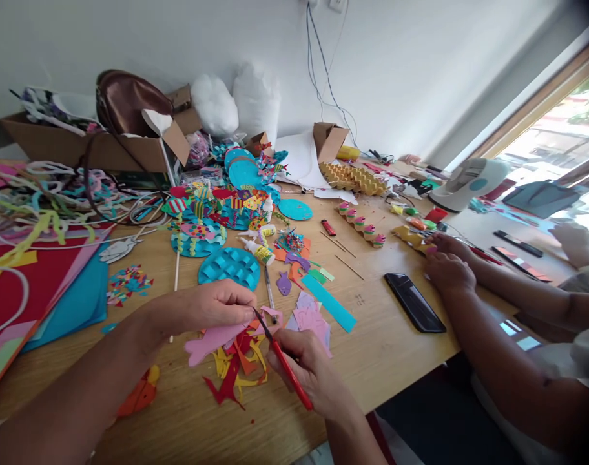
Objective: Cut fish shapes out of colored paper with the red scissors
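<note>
In my left hand [227, 302] I pinch a pink paper fish shape [214, 342], its tail pointing to the left. My right hand [307, 365] is wrapped round red-handled scissors [287, 368], whose dark blade tips meet the paper's edge by my left fingertips. Red, yellow and orange paper scraps [239, 361] lie below the fish. Pale pink and lilac scraps [311, 320] are just beyond my right hand. Close behind my left hand sits a blue woven paper disc [230, 270]. An orange paper fish [139, 391] rests beside my left forearm.
A phone [414, 302] lies to the right, near a co-worker's hands [449, 265]. Glue bottles [259, 250], a blue paper strip [329, 303] and thin sticks [340, 244] lie ahead. Coloured sheets [81, 290] cover the left side. A cardboard box [57, 142] stands against the wall.
</note>
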The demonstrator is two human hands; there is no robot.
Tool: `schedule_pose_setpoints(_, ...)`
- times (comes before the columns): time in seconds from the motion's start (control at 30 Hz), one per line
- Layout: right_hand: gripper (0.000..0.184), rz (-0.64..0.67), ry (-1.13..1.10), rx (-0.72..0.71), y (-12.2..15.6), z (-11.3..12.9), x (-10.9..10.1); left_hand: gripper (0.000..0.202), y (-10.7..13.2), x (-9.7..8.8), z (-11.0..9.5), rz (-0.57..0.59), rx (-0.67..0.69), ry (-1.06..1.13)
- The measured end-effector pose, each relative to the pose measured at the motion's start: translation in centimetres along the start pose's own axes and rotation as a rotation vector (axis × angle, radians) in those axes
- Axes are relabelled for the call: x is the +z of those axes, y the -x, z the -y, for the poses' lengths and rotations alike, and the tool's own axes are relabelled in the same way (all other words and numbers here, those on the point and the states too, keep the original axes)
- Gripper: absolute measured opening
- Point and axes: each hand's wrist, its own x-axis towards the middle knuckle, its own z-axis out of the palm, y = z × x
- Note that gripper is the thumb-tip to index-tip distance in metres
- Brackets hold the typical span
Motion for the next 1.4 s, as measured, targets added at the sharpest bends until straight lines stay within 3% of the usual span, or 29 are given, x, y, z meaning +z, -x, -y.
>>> schedule_pose_setpoints(0.17, 0.046, 0.021, 0.024, -0.011, 0.2, -0.9, -0.1, 0.026, -0.3, -0.3, 0.0, 0.134, -0.139, 0.040)
schedule_pose_setpoints(0.3, 0.043, 0.050, 0.006, -0.026, 0.1, -1.5, 0.0, 0.019, -0.3, -0.6, 0.1, 0.185, -0.162, 0.000)
schedule_pose_setpoints(0.6, 0.044, 0.089, -0.093, 0.055, -0.7, -3.2, 0.6, 0.025, 0.1, -1.5, 0.9, 0.068, -0.048, -0.110)
schedule_pose_setpoints(0.77, 0.050, 0.242, -0.170, 0.049, -0.7, -3.4, 0.5, 0.020, 2.6, -2.5, 1.2, -0.002, -0.120, -0.145)
schedule_pose_setpoints(0.97, 0.057, 0.267, -0.233, 0.096, -0.5, -3.3, 0.4, 0.020, 5.9, -3.8, 2.5, 0.024, -0.228, -0.476)
schedule_pose_setpoints(1.23, 0.058, 0.273, -0.257, 0.095, -0.5, -3.1, 0.8, 0.022, 8.6, -2.1, 5.7, 0.058, -0.381, -0.739)
schedule_pose_setpoints(1.4, 0.058, 0.262, -0.227, 0.096, -0.5, -3.3, 0.7, 0.024, 9.1, -0.9, 6.2, 0.030, -0.391, -0.839)
